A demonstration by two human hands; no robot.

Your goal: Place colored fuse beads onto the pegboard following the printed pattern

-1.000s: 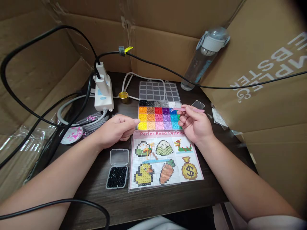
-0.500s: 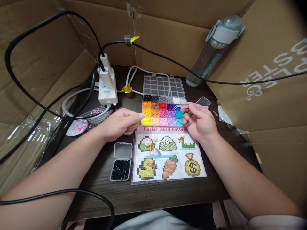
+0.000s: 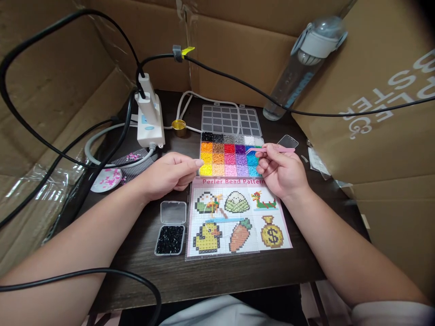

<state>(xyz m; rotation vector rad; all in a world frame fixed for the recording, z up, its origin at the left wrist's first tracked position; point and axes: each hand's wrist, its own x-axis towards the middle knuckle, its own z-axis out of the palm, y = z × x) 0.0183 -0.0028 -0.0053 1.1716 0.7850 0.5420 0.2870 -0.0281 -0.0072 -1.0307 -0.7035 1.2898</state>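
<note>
Pink tweezers (image 3: 272, 150) are pinched in my right hand (image 3: 283, 170), their tips over the purple and blue compartments of the bead box (image 3: 231, 158). My left hand (image 3: 171, 174) is closed beside the box's left edge, thumb against the curled fingers; what it holds, if anything, is too small to make out. Below the box lies a sheet of bead patterns (image 3: 254, 233) with a duck, a carrot and a money bag, under a clear pegboard in part. Left of the sheet is an open small case of black beads (image 3: 170, 240).
A white power strip (image 3: 149, 120) with black cables stands at the back left, near a gold cup (image 3: 178, 128). Pink beads lie on a white dish (image 3: 106, 179). A water bottle (image 3: 292, 86) leans at the back right. Cardboard walls surround the table.
The whole view has shifted slightly. Both hands keep nearly the same pose and place, with the tweezers still over the bead box.
</note>
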